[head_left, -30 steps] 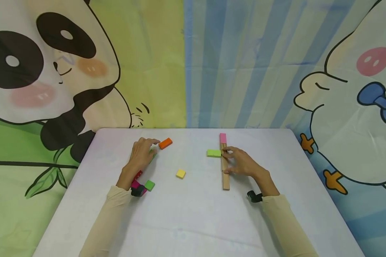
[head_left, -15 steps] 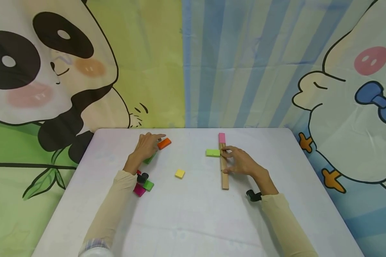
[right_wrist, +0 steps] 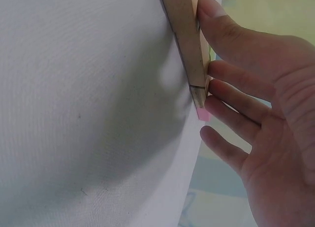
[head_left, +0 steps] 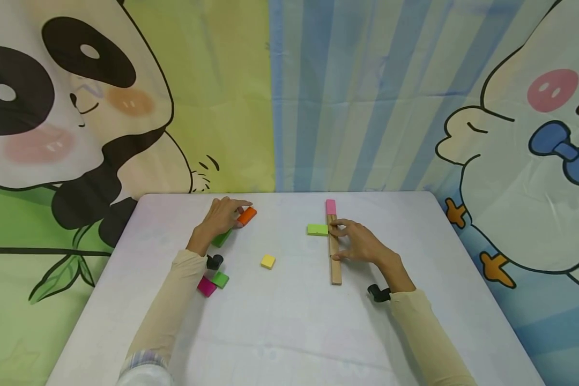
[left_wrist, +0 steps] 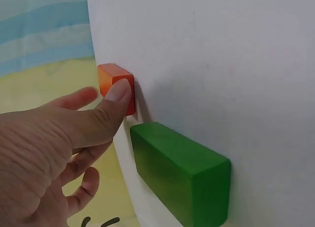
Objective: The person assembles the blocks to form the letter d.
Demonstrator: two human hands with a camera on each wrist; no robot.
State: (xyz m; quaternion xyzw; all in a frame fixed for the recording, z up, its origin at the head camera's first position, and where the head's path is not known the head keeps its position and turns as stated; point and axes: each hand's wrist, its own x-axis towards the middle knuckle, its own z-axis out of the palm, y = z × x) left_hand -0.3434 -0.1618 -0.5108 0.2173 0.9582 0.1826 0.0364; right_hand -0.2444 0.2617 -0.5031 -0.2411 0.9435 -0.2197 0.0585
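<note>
1) The left hand [head_left: 220, 216] seemed to pinch the orange block [head_left: 247, 215] between thumb and finger
2) The right hand [head_left: 362, 241], fingers loosely spread, touched the wooden strip [head_left: 334, 245]
3) Grasping seemed underway; next, orange likely called for lifting

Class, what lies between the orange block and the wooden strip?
In the head view, a lime-green block, beside the wooden strip; bare white table separates it from the orange block.

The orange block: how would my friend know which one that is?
Find the white table and look toward its far edge, left of the middle. There, the person's left hand has its thumb on a small orange rectangular block. It is the only orange one; its closest neighbour is a green rectangular block.
</note>
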